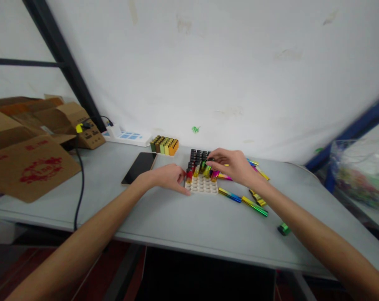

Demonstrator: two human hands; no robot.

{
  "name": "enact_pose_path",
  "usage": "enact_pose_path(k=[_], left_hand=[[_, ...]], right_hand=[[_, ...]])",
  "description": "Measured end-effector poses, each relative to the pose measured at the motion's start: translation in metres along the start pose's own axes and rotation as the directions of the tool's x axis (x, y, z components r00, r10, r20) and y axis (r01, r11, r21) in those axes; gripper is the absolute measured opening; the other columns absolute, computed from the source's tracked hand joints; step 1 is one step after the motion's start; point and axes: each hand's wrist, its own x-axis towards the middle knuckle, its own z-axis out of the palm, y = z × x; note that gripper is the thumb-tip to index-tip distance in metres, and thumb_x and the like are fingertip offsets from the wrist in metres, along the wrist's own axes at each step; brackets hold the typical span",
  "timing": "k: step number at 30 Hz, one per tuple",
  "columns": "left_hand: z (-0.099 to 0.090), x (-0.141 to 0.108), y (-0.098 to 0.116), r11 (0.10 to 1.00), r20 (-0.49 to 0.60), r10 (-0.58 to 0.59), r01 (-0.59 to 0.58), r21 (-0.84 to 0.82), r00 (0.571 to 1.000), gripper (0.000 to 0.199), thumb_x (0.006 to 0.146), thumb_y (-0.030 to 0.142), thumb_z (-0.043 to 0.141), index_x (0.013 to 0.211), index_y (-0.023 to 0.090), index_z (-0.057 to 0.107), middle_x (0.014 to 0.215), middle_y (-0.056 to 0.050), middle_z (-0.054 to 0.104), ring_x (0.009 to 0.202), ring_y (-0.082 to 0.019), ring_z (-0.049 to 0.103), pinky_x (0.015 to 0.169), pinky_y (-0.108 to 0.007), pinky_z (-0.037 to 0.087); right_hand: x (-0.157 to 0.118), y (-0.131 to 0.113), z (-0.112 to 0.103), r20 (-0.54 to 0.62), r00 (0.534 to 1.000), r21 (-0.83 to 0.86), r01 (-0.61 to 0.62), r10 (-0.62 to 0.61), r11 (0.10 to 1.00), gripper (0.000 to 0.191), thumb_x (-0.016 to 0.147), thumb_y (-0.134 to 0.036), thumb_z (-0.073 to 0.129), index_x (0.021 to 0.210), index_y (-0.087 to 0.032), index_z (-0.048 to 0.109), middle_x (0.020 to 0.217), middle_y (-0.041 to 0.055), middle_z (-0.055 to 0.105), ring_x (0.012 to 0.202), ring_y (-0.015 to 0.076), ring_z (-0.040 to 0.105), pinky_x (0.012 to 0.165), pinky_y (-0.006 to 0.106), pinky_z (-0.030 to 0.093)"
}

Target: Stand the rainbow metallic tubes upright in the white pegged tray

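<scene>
A white tray [202,185] with rows of round holes lies on the grey table; its back part holds several upright black-capped tubes [199,156], and red, yellow and pink ones stand in front of them. My left hand [170,177] rests at the tray's left edge, fingers partly curled, thumb stretched along the front corner. Above the tray's right side, my right hand [228,164] pinches a yellow-green tube [207,169] with a dark cap, its lower end at the holes. Shiny multicoloured tubes [254,206] lie to the right of the tray.
A black phone [139,168] lies left of the tray. Behind it stand a filled block of coloured tubes [165,146] and a white power strip [129,138]. Cardboard boxes [35,167] and a black cable [80,188] are at the left. A green tube [283,229] lies near my right forearm.
</scene>
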Motion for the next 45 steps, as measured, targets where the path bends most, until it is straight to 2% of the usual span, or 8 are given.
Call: enact_pose_path(k=[4, 9, 23, 26, 33, 37, 41, 45], left_hand=[[0.0, 0.0, 0.001, 1.0, -0.011, 0.012, -0.012, -0.022, 1.0, 0.062, 0.064, 0.083, 0.064, 0.056, 0.021, 0.055, 0.053, 0.0, 0.057, 0.052, -0.016, 0.049, 0.055, -0.03, 0.032], [0.001, 0.0, 0.0, 0.999, -0.019, 0.022, -0.023, -0.049, 1.0, 0.06, 0.064, 0.08, 0.066, 0.055, 0.021, 0.056, 0.052, 0.0, 0.056, 0.051, -0.016, 0.048, 0.055, -0.03, 0.031], [-0.002, -0.001, 0.005, 0.989, 0.008, 0.052, -0.05, -0.138, 0.999, 0.056, 0.067, 0.074, 0.068, 0.06, 0.021, 0.055, 0.054, 0.002, 0.058, 0.051, -0.014, 0.05, 0.054, -0.029, 0.031], [-0.002, 0.0, 0.005, 0.986, 0.011, 0.05, -0.048, -0.159, 0.999, 0.055, 0.066, 0.073, 0.07, 0.059, 0.021, 0.054, 0.054, 0.002, 0.058, 0.052, -0.014, 0.051, 0.054, -0.029, 0.032], [0.0, 0.001, 0.003, 0.98, 0.014, 0.041, -0.037, -0.195, 0.999, 0.054, 0.065, 0.072, 0.071, 0.061, 0.02, 0.057, 0.058, 0.0, 0.062, 0.056, -0.016, 0.055, 0.055, -0.029, 0.036], [0.0, 0.0, 0.002, 0.977, 0.024, 0.04, -0.034, -0.21, 0.999, 0.055, 0.064, 0.072, 0.072, 0.061, 0.02, 0.057, 0.058, 0.0, 0.062, 0.056, -0.016, 0.056, 0.055, -0.028, 0.037], [0.0, -0.001, 0.001, 0.977, 0.02, 0.037, -0.032, -0.211, 0.999, 0.055, 0.064, 0.072, 0.072, 0.064, 0.02, 0.057, 0.058, 0.001, 0.061, 0.056, -0.015, 0.056, 0.054, -0.027, 0.038], [0.0, -0.001, -0.001, 0.975, 0.014, 0.034, -0.03, -0.218, 0.999, 0.056, 0.062, 0.073, 0.072, 0.064, 0.019, 0.057, 0.059, 0.001, 0.061, 0.055, -0.015, 0.056, 0.053, -0.027, 0.038]], right_hand=[[0.008, 0.012, 0.011, 0.021, 0.992, -0.272, 0.129, -0.128, 0.953, 0.023, 0.095, -0.043, 0.061, 0.101, -0.022, 0.068, 0.087, 0.0058, 0.072, 0.078, 0.0206, 0.066, 0.076, 0.035, 0.054], [0.011, 0.027, 0.02, 0.015, 0.968, -0.384, 0.236, -0.249, 0.893, 0.018, 0.094, -0.038, 0.063, 0.099, -0.023, 0.071, 0.105, 0.0105, 0.066, 0.101, 0.027, 0.06, 0.091, 0.044, 0.049], [0.015, 0.04, 0.037, -0.133, 0.97, -0.328, 0.152, -0.205, 0.932, 0.022, 0.089, -0.042, 0.069, 0.091, -0.022, 0.077, 0.107, 0.0098, 0.066, 0.103, 0.0254, 0.06, 0.093, 0.043, 0.05], [0.01, 0.039, 0.037, -0.139, 0.965, -0.414, 0.148, -0.223, 0.898, 0.023, 0.091, -0.043, 0.066, 0.095, -0.023, 0.078, 0.112, 0.011, 0.065, 0.107, 0.0284, 0.057, 0.094, 0.047, 0.048], [0.0, 0.028, 0.023, -0.088, 0.964, -0.473, 0.181, -0.25, 0.863, 0.029, 0.096, -0.038, 0.059, 0.117, -0.024, 0.071, 0.12, 0.0138, 0.061, 0.11, 0.0304, 0.056, 0.097, 0.05, 0.048], [-0.013, 0.031, 0.005, -0.155, 0.96, -0.433, 0.146, -0.233, 0.89, 0.024, 0.097, -0.037, 0.057, 0.11, -0.023, 0.071, 0.116, 0.0124, 0.062, 0.108, 0.0278, 0.058, 0.098, 0.046, 0.048], [-0.034, 0.053, -0.027, -0.177, 0.975, -0.475, 0.037, -0.137, 0.879, 0.025, 0.098, -0.039, 0.054, 0.104, -0.022, 0.071, 0.108, 0.012, 0.065, 0.104, 0.0276, 0.061, 0.097, 0.045, 0.048], [-0.054, 0.085, -0.052, -0.061, 0.998, -0.48, -0.032, 0.003, 0.877, 0.03, 0.098, -0.04, 0.053, 0.107, -0.019, 0.071, 0.106, 0.0134, 0.069, 0.101, 0.0296, 0.064, 0.094, 0.048, 0.049]])
